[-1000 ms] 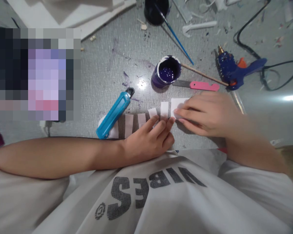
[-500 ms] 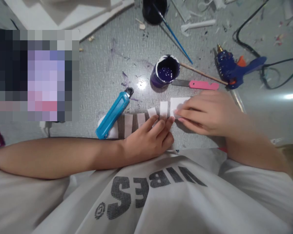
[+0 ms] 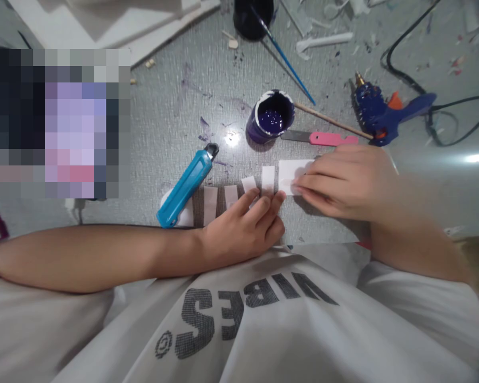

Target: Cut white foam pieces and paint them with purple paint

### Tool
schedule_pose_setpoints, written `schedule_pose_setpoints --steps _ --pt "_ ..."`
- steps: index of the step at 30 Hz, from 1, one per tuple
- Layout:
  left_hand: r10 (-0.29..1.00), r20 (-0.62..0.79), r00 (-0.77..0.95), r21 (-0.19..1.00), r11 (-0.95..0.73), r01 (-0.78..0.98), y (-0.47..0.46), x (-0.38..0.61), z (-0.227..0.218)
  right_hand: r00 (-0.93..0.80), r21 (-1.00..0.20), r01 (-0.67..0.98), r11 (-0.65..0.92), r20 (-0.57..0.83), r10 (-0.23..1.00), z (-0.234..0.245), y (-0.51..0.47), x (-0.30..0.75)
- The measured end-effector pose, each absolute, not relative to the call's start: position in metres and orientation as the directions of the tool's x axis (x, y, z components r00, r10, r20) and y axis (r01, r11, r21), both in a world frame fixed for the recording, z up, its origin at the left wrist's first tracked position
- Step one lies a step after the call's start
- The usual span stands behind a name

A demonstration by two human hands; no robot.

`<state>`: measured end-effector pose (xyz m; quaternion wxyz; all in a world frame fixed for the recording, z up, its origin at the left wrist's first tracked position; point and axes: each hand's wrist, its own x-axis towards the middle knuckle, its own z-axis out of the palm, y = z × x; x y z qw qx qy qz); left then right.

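Note:
Several narrow white strips [image 3: 269, 180] lie in a row on the grey table in front of me. My left hand [image 3: 245, 223] rests flat beside them, its fingertips touching the strips at the row's right end. A wider white piece [image 3: 289, 171] lies just right of the row, and my right hand [image 3: 343, 181] lies over its right part with the fingers stretched out and pressing on it. A blue utility knife [image 3: 187, 184] lies at the left end of the row, away from both hands.
A pot of purple paint [image 3: 271, 117] stands behind the strips with a wooden stick [image 3: 331, 122] beside it. A pink-handled tool [image 3: 329, 139], a blue glue gun [image 3: 377, 111] with black cable, a blue paintbrush [image 3: 287, 61], a dark cup [image 3: 253, 16] and white boards [image 3: 104, 21] lie further back.
My right hand has slid a little to the right, uncovering more of the wider white piece. My left hand has not moved.

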<state>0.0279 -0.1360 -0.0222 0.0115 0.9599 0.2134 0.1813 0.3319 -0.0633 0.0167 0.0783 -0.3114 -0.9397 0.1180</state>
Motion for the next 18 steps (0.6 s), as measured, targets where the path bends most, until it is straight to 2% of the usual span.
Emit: schedule_pose_setpoints --steps 3,6,10,18 --pt "0.416 0.348 0.840 0.117 -0.909 0.401 -0.1359 0.0278 -0.0220 -0.761 -0.272 0.613 0.742 0.051 0.647 0.0142 -0.0630 0.3317" --pt "0.406 0.364 0.838 0.071 -0.909 0.410 -0.1347 0.0289 -0.0202 -0.759 -0.265 0.623 0.736 0.026 0.651 0.0112 -0.0620 0.3331" --pt "0.408 0.364 0.837 0.043 -0.905 0.422 -0.1339 0.0295 -0.0190 -0.744 -0.314 0.629 0.711 0.024 0.668 0.0097 -0.0609 0.3340" --pt "0.424 0.328 0.844 0.171 -0.906 0.388 -0.1362 0.0263 -0.0230 -0.720 -0.333 0.657 0.677 -0.009 0.694 0.0165 -0.0599 0.3298"
